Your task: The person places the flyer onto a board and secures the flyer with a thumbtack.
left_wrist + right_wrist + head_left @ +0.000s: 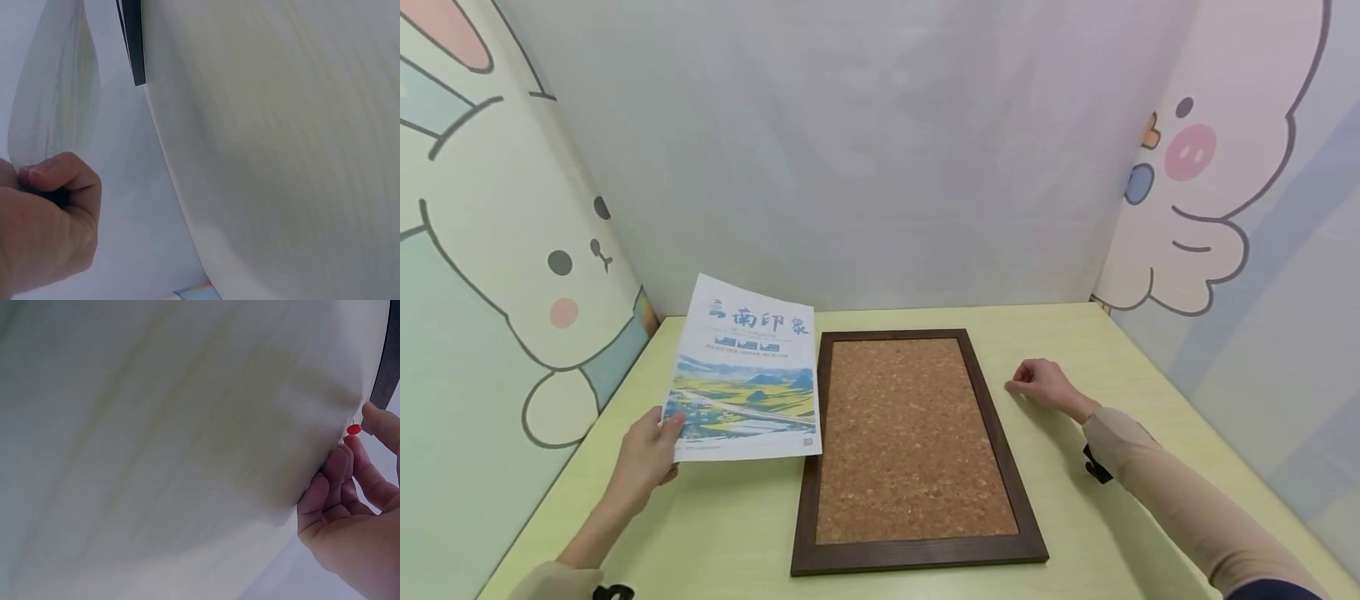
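Poster [745, 379] in left hand [651, 446], long axis pointing away, titled end farthest.

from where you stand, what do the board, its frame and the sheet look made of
Board: matte cork, judging by its speckled brown grain. Frame: perhaps dull-finished wood, from its dark brown colour, though coated imitation is possible. Sheet: probably thin, smooth printed paper, since it curves in the left hand.

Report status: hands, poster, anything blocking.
Left hand grips landscape poster, lower left edge. Right hand at red pushpin; pinch unclear. Nothing visibly lying on corkboard.
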Demonstrator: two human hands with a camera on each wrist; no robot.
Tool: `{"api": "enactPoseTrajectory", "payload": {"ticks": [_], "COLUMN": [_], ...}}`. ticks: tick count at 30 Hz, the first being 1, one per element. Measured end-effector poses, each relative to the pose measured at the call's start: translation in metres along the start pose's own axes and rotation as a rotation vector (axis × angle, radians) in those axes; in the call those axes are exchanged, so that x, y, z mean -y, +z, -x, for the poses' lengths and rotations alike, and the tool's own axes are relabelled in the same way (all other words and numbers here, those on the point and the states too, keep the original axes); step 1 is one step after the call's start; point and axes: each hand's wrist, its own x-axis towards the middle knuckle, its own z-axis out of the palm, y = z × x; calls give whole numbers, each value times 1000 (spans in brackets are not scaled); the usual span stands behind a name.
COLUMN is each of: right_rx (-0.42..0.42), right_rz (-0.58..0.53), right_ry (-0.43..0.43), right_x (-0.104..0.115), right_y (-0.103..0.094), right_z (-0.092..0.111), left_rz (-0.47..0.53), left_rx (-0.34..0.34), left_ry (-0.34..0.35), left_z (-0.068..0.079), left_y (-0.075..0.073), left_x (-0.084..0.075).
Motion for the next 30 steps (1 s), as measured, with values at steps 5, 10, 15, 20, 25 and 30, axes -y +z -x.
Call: {"api": "enactPoseTrajectory", "payload": {"ticks": [5,10,15,20,25,30], "right_rx": [-21,-33,-22,-10,4,10], "right_rz": [9,17,18,18,9,3], "right_ry": [-20,-32,-28,-27,-48,-69], "right_x": [-1,0,2,2,0,-2], "right_y": [1,2,2,0,-3,-4], "right_z": [0,-1,0,1,2,3], "left_rz": [41,95,172,254,305,313], "left_rx": [32,49,68,91,119,132], "left_ry": [-13,-1,14,24,41,48], "left_z": [3,7,10,14,19,27], "left_y": [19,41,64,87,107,129], "left_x": [-13,-27,-38,-48,-57,-66]}}
